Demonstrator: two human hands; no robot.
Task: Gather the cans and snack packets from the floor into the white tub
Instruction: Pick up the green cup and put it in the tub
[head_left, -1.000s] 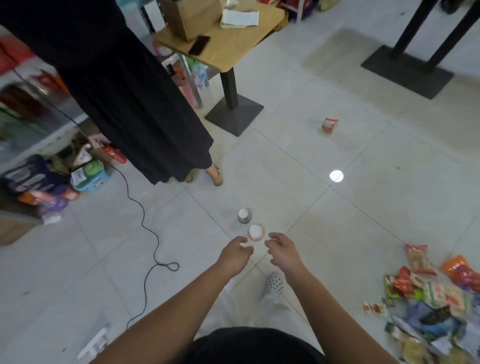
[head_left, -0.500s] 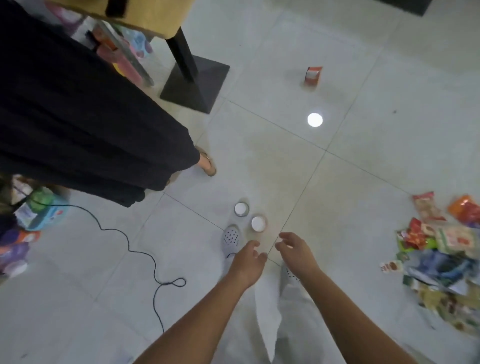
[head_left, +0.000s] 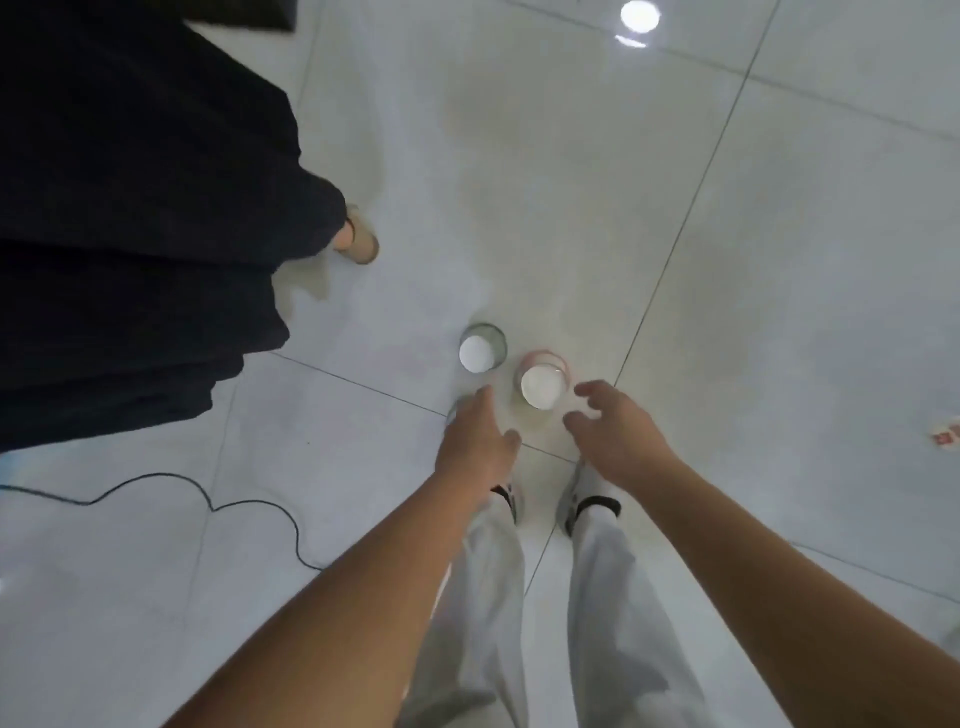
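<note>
Left hand (head_left: 475, 441): open, empty, near the grey can (head_left: 483, 351)
Right hand (head_left: 618, 436): open, fingers spread beside the pink can (head_left: 543, 383)
Position: both stand upright, side by side

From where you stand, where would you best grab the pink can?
Probably round its side wall, just below the white lid, right hand coming from the right: the pink can stands upright, and the grey can sits close on its left.
</note>
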